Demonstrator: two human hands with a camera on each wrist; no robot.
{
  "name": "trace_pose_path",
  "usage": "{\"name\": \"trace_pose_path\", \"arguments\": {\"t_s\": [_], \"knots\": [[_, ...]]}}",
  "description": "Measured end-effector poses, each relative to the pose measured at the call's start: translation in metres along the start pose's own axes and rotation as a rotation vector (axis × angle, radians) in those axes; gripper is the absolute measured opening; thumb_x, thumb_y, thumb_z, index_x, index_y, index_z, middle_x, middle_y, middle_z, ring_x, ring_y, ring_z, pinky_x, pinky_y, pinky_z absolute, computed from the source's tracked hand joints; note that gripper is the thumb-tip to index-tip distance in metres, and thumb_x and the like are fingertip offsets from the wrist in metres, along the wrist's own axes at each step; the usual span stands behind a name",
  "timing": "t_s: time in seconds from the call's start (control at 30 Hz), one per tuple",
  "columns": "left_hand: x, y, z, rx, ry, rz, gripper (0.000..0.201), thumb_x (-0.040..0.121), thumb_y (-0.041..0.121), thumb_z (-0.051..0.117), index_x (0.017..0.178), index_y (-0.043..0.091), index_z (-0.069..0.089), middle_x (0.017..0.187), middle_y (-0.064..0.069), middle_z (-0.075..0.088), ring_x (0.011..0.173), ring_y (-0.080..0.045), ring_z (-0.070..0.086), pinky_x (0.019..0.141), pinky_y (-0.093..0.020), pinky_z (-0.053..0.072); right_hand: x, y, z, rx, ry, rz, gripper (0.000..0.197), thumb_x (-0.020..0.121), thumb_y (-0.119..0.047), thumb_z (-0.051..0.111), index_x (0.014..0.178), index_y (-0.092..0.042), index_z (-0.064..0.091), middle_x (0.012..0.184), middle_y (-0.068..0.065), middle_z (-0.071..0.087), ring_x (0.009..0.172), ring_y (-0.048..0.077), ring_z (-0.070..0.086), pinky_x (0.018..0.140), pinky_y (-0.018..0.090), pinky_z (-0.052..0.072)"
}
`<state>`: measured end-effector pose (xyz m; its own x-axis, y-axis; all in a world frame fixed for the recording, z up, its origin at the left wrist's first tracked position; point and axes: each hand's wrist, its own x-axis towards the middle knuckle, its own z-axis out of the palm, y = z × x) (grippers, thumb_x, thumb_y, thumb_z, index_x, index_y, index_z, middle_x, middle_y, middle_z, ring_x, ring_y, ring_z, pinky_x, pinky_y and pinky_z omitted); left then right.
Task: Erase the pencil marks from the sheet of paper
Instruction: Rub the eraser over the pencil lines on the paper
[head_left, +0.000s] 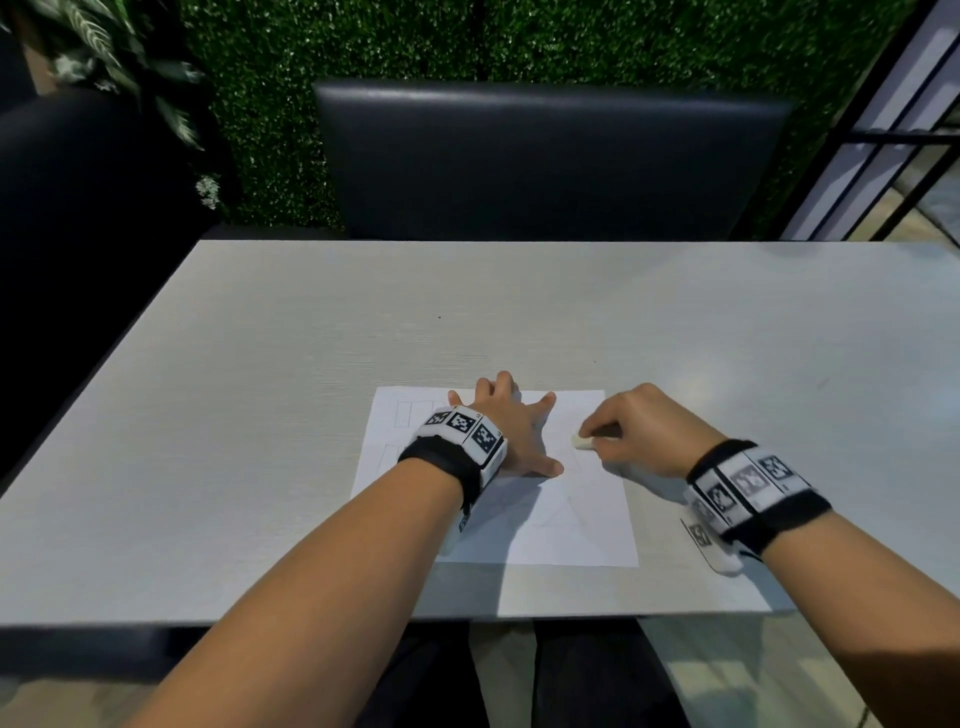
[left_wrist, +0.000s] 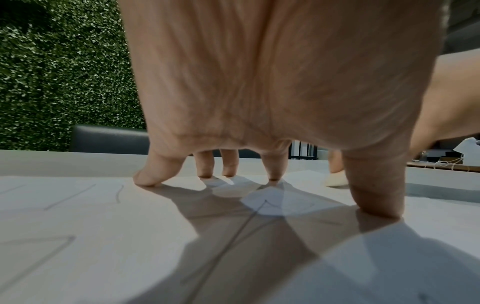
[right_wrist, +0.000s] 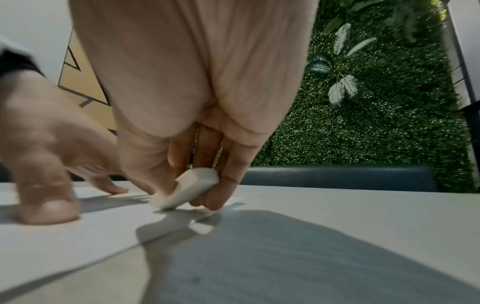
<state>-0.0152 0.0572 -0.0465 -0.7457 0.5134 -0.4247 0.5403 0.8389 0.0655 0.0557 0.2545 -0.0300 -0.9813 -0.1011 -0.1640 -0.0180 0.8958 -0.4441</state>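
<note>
Fingers of the left hand are spread and straight, tips pressing down on the sheet of paper, holding nothing. Beside it, the right hand pinches a white eraser between thumb and curled fingers, its lower edge touching the paper near the sheet's right side. That sheet lies flat on the pale table, close to the near edge in front of the person. Faint pencil marks show on the paper left of the left hand, and more lines run under the palm. Behind the table stand a dark seat back and a green hedge wall.
</note>
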Motion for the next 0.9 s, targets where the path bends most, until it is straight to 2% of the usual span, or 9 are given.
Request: {"name": "trace_pose_path", "arguments": {"t_s": [0.13,0.33,0.43,0.5,0.57,0.63,0.73,0.83,0.9], "knots": [[0.001,-0.001,0.003,0.003,-0.001,-0.022,0.102,0.073,0.084,0.058,0.157,0.053,0.008,0.156,-0.012,0.018,0.143,-0.039,0.019,0.109,-0.072,0.024,0.022,0.004,-0.003,0.064,0.075,0.04,0.02,0.085,-0.014,0.068,0.097,-0.024,0.081,0.092,-0.007,0.075,0.081,0.01,0.071,0.072,0.031,0.062],[0.002,0.0,-0.001,0.01,-0.022,-0.005,0.103,0.075,0.082,0.06,0.157,0.05,0.008,0.156,-0.012,0.018,0.144,-0.04,0.019,0.109,-0.072,0.026,-0.019,-0.012,0.004,-0.047,-0.066,-0.082,0.022,0.085,-0.018,0.065,0.099,-0.024,0.08,0.089,-0.011,0.074,0.081,0.003,0.064,0.075,0.027,0.055],[-0.001,0.001,-0.002,0.002,-0.022,-0.006,0.1,0.076,0.08,0.061,0.157,0.048,0.011,0.154,-0.013,0.02,0.142,-0.04,0.021,0.108,-0.072,0.027,-0.011,-0.011,0.002,0.006,-0.018,-0.045,0.018,0.087,-0.02,0.065,0.096,-0.023,0.081,0.087,-0.009,0.075,0.078,0.004,0.067,0.073,0.027,0.057],[-0.001,0.001,-0.002,0.0,-0.015,-0.006,0.099,0.076,0.079,0.061,0.157,0.049,0.011,0.154,-0.013,0.02,0.141,-0.04,0.021,0.108,-0.072,0.027,0.004,-0.009,-0.002,0.019,0.045,0.0,0.017,0.087,-0.021,0.065,0.093,-0.022,0.081,0.087,-0.004,0.076,0.079,0.011,0.07,0.075,0.034,0.06],[0.0,0.001,-0.002,-0.009,-0.016,-0.007,0.1,0.074,0.08,0.061,0.156,0.05,0.011,0.154,-0.013,0.02,0.142,-0.04,0.02,0.108,-0.072,0.026,0.01,-0.01,-0.003,-0.003,0.026,0.008,0.017,0.086,-0.022,0.064,0.091,-0.022,0.08,0.087,-0.002,0.077,0.082,0.015,0.071,0.079,0.039,0.061],[0.0,0.001,-0.002,-0.008,-0.021,-0.01,0.101,0.074,0.079,0.062,0.156,0.049,0.012,0.154,-0.013,0.02,0.142,-0.04,0.02,0.108,-0.073,0.025,0.002,-0.012,-0.001,-0.037,-0.046,-0.001,0.018,0.084,-0.023,0.064,0.093,-0.024,0.08,0.089,-0.006,0.077,0.086,0.01,0.069,0.08,0.035,0.061],[-0.003,0.004,-0.005,0.016,-0.01,-0.011,0.098,0.074,0.08,0.063,0.155,0.046,0.018,0.153,-0.013,0.023,0.141,-0.04,0.022,0.109,-0.074,0.024,-0.017,-0.016,0.007,-0.063,-0.108,-0.015,0.022,0.083,-0.023,0.064,0.098,-0.026,0.08,0.09,-0.01,0.076,0.087,0.004,0.066,0.08,0.031,0.06],[-0.01,0.009,-0.006,0.124,0.125,0.032,0.092,0.075,0.08,0.062,0.152,0.038,0.036,0.155,-0.009,0.029,0.143,-0.036,0.028,0.114,-0.071,0.019,-0.019,-0.014,0.012,-0.028,-0.074,0.018,0.024,0.082,-0.019,0.064,0.099,-0.024,0.08,0.092,-0.008,0.073,0.082,0.005,0.068,0.076,0.029,0.06],[-0.014,0.009,-0.002,0.124,0.18,0.128,0.076,0.079,0.072,0.065,0.144,0.036,0.049,0.152,-0.003,0.039,0.137,-0.03,0.039,0.113,-0.06,0.032,-0.015,-0.011,0.013,-0.026,-0.077,0.016,0.023,0.083,-0.019,0.065,0.101,-0.025,0.079,0.096,-0.008,0.072,0.086,0.002,0.065,0.078,0.027,0.06]]}}
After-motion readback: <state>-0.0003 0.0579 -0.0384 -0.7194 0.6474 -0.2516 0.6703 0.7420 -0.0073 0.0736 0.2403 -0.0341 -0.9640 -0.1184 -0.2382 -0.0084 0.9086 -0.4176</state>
